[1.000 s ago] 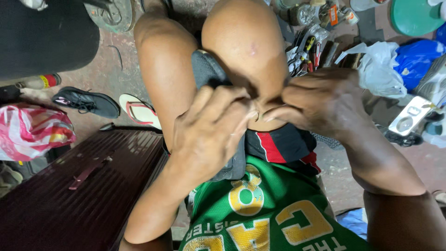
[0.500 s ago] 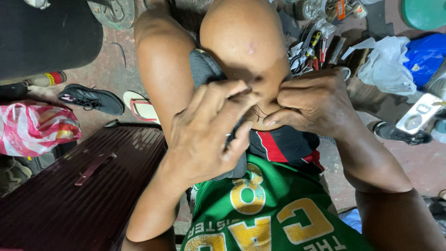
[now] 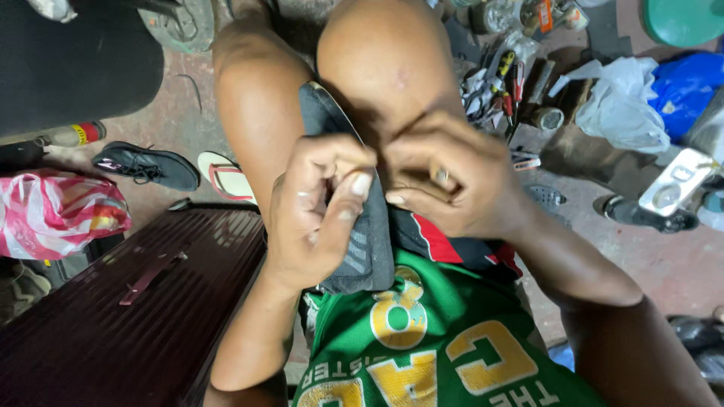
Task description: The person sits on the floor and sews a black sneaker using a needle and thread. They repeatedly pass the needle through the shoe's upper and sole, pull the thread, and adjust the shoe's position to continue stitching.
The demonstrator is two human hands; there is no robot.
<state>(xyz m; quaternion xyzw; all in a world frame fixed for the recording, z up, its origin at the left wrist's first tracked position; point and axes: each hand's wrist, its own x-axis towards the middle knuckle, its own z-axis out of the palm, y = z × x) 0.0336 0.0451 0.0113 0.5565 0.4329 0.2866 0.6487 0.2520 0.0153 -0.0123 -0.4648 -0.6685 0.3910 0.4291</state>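
Note:
A dark grey shoe (image 3: 368,249) stands clamped between my two bare knees, sole edge upward. My left hand (image 3: 317,215) hovers in front of its upper, fingers curled and thumb pressed to forefinger; nothing shows in the pinch. My right hand (image 3: 452,185) rests at the shoe's top edge against my right knee. Its fingers are closed around a small shiny metal piece (image 3: 441,175), which is mostly hidden. The two hands almost touch above the shoe. I wear a green jersey with yellow letters (image 3: 437,347).
A dark maroon case (image 3: 128,301) lies at my left. On the floor are a black sneaker (image 3: 147,164), a sandal (image 3: 226,177), a pink striped bag (image 3: 56,211), several hand tools (image 3: 501,87), a white plastic bag (image 3: 622,105) and a blue one (image 3: 690,83).
My left hand has lifted off the shoe and curled into a pinch. My right hand has shifted slightly toward the shoe's top edge.

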